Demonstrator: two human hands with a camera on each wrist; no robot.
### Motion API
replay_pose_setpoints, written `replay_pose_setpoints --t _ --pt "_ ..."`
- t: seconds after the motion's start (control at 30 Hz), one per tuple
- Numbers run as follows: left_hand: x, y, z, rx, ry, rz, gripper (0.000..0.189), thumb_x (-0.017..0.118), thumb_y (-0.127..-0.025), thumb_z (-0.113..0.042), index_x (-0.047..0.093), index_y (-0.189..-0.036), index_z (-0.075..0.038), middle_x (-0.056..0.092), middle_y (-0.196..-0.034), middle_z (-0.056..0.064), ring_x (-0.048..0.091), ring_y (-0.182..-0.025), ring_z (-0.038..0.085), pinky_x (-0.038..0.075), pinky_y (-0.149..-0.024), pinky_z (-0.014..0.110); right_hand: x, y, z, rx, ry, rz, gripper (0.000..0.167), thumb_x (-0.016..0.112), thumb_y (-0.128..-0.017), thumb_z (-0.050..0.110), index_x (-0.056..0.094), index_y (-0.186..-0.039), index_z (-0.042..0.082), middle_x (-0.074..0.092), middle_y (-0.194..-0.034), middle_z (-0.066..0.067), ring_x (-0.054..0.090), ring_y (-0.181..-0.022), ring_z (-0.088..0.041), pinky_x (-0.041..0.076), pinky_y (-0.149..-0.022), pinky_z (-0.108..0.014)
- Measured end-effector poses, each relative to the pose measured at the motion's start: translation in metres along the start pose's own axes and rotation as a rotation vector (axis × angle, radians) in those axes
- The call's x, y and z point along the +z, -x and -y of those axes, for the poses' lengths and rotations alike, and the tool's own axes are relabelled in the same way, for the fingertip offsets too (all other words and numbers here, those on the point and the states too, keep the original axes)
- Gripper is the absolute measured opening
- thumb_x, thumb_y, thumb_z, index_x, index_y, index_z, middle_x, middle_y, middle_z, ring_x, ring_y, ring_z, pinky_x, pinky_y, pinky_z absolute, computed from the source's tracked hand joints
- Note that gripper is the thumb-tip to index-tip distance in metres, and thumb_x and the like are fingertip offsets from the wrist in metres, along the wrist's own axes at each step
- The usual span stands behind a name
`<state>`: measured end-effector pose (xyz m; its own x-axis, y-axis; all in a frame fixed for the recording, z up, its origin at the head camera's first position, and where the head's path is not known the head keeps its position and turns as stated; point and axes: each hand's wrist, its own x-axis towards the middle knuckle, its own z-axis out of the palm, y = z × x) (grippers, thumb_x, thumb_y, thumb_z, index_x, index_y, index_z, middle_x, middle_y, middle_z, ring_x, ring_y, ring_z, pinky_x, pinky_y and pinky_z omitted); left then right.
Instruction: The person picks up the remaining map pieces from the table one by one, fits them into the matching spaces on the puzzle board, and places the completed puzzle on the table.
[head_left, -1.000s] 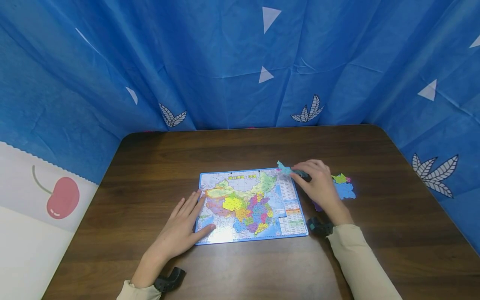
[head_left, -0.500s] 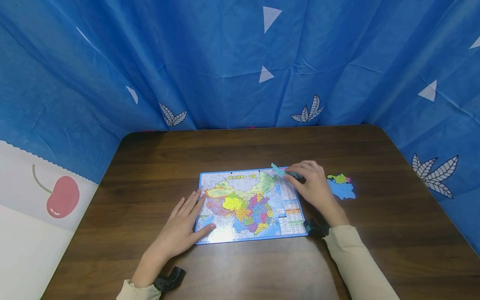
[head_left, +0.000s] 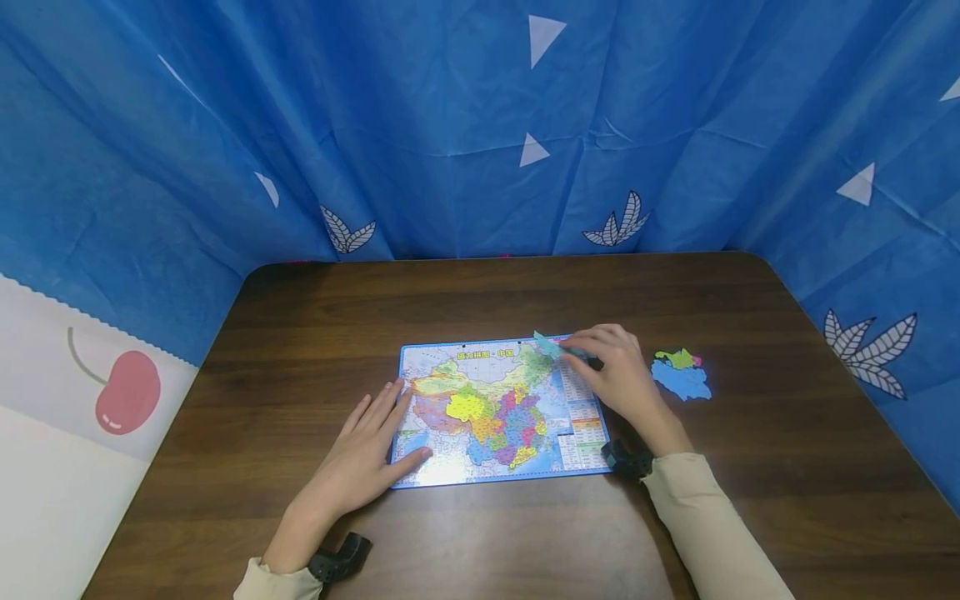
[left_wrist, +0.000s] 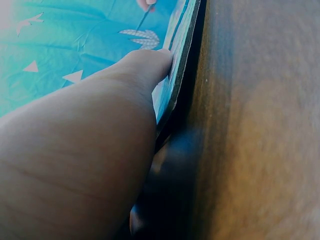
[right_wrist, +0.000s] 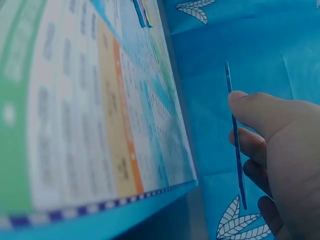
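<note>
A flat map puzzle board (head_left: 570, 417) with a blue border lies on the table, its colourful provinces filling the middle. My left hand (head_left: 371, 442) rests on its left edge with fingers spread and straight; the left wrist view shows the thumb (left_wrist: 145, 65) lying along the rim. Over the board's upper right corner, my right hand (head_left: 615, 362) pinches a pale teal puzzle piece (head_left: 550, 344) between thumb and fingers. In the right wrist view this piece (right_wrist: 237, 150) appears edge-on as a thin strip, held above the board's surface.
To the right of the board, a blue puzzle piece (head_left: 684, 383) lies with yellow-green (head_left: 681, 358) and magenta pieces beside it. The brown wooden table (head_left: 480, 300) ends at a blue curtain (head_left: 450, 125) behind. A black wrist device (head_left: 626, 460) sits near the board's lower right corner.
My right hand has shifted left with the teal piece, bringing it further over the board's top right corner. More of the loose blue piece shows now. My left hand stays in place.
</note>
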<state>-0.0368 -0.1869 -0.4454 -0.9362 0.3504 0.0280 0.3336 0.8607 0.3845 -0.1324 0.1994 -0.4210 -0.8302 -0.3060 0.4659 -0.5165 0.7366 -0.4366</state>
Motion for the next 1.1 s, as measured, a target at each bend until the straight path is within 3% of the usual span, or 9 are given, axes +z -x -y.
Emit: replay_pose_setpoints --t 0.5,0.8,1.1 --pt "-0.001 0.0 0.0 0.007 -0.004 -0.012 0.095 0.058 -0.093 -0.07 0.032 -0.162 -0.01 0.02 -0.172 0.009 0.019 -0.159 0.031 0.013 -0.128 0.056 0.002 -0.003 0.011 -0.029 -0.009 0.022 0.023 0.083 -0.089 0.018 0.081 -0.11 0.012 0.076 -0.114 -0.009 0.058 -0.116 -0.031 0.04 -0.1 -0.058" --pt "-0.001 -0.001 0.0 -0.007 0.005 0.018 0.095 0.054 -0.094 -0.072 0.028 -0.164 -0.012 0.016 -0.173 0.007 0.016 -0.16 0.029 0.01 -0.129 0.054 0.006 -0.005 0.015 -0.052 -0.023 0.035 0.021 0.082 -0.089 0.019 0.081 -0.11 0.013 0.076 -0.115 -0.007 0.058 -0.117 -0.03 0.04 -0.098 -0.055" --pt "0.0 0.0 0.0 0.002 0.007 -0.007 0.094 0.057 -0.094 -0.07 0.031 -0.163 -0.011 0.019 -0.172 0.009 0.018 -0.159 0.031 0.013 -0.128 0.056 0.008 -0.009 0.022 -0.056 -0.028 0.076 0.025 0.084 -0.088 0.019 0.081 -0.112 0.014 0.076 -0.116 -0.006 0.057 -0.119 -0.029 0.04 -0.102 -0.055"
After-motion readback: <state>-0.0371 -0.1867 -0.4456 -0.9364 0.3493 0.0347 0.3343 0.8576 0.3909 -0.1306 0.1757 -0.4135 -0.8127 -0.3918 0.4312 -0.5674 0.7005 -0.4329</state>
